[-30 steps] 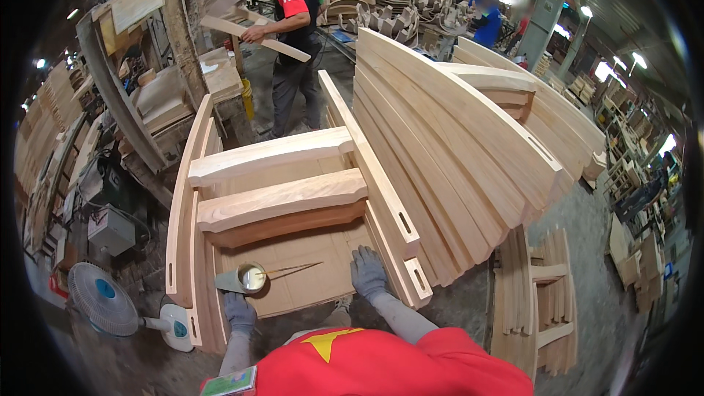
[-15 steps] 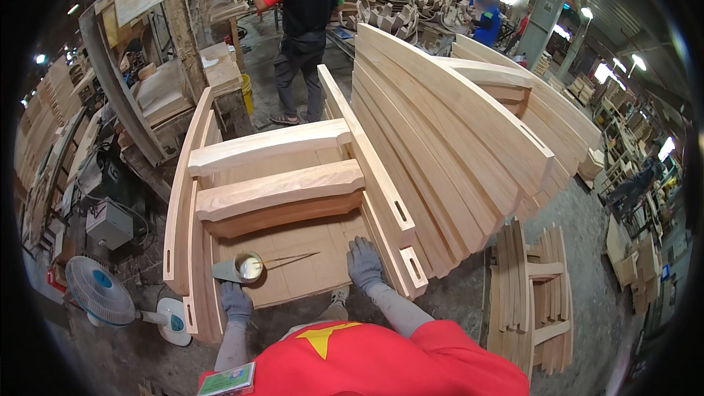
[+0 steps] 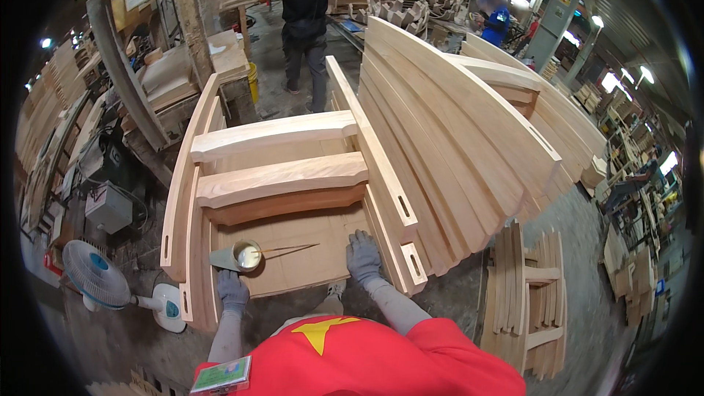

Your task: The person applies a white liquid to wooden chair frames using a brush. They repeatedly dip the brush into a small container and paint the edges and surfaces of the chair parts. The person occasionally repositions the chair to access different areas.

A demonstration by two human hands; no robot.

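My left hand (image 3: 233,292), in a grey glove, rests at the near left edge of a cardboard sheet (image 3: 315,253), fingers stretched forward. Just beyond it stands a metal cup (image 3: 226,258) of pale liquid, with a thin stick (image 3: 293,247) leading out to the right. My gloved right hand (image 3: 363,257) lies with extended fingers on the sheet's right side, beside the slotted wooden rails (image 3: 392,246). Neither hand visibly holds anything. Curved wooden crosspieces (image 3: 282,180) span the rails beyond the cup.
A fanned stack of curved boards (image 3: 447,125) leans to the right of the rails. More wooden frames (image 3: 528,301) stand at the lower right. On the left are a fan (image 3: 95,275) and a grey box (image 3: 108,207). Ahead, a person in dark clothes (image 3: 304,22) is in the aisle.
My left hand has shifted forward, its fingers now at the sheet's edge beside the cup. The right hand stays on the sheet. The person ahead has stepped and lowered a raised arm.
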